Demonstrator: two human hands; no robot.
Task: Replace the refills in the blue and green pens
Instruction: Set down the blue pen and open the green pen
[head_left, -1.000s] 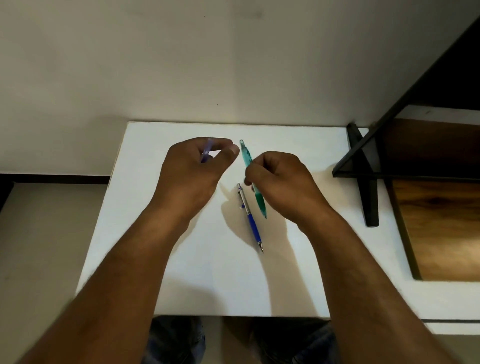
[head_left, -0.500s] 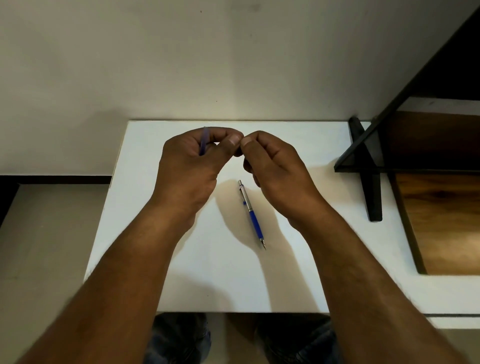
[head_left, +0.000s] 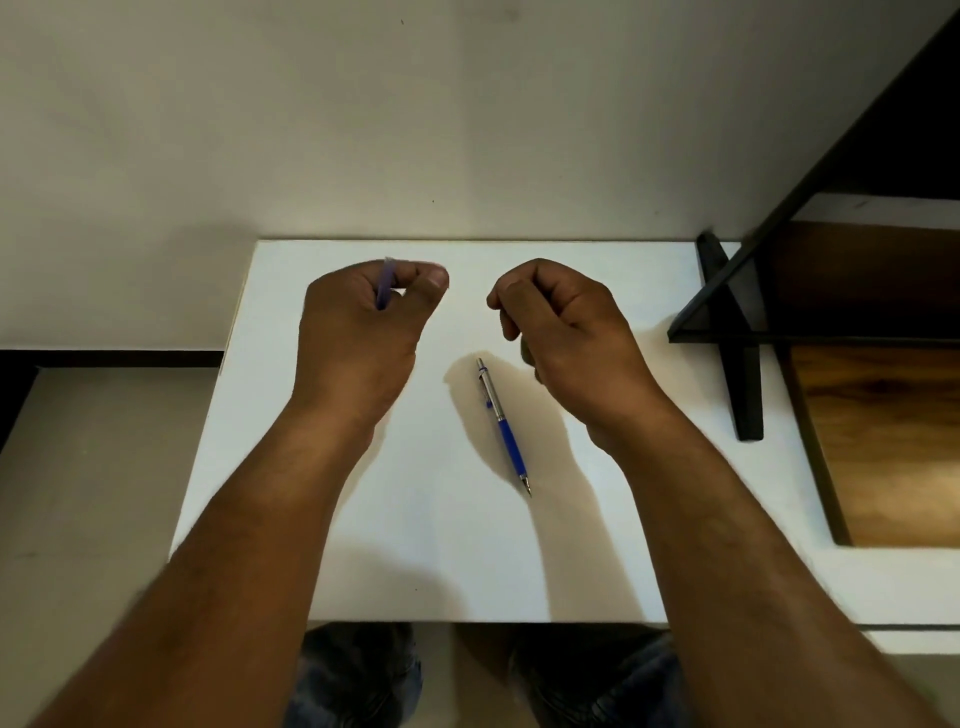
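A blue pen (head_left: 502, 422) with a silver upper barrel lies on the white table (head_left: 363, 519) between my hands, tip toward me. My left hand (head_left: 358, 332) is raised over the table's far left part and grips a thin bluish-purple refill (head_left: 384, 285) that pokes up between thumb and fingers. My right hand (head_left: 566, 332) hovers just right of the blue pen's top end, fingers curled. The green pen is almost fully hidden in that fist; only a small dark end (head_left: 525, 353) shows under the fingers.
A black shelf frame (head_left: 737, 364) with a crossed leg stands on the table's right side, with a wooden surface (head_left: 883, 441) beyond it. A pale wall rises behind the table. My knees show under the near edge.
A second ago the green pen stuck out of my right hand. The hands then met fingertip to fingertip, and now they have drawn apart, the green pen hidden in my right fist.
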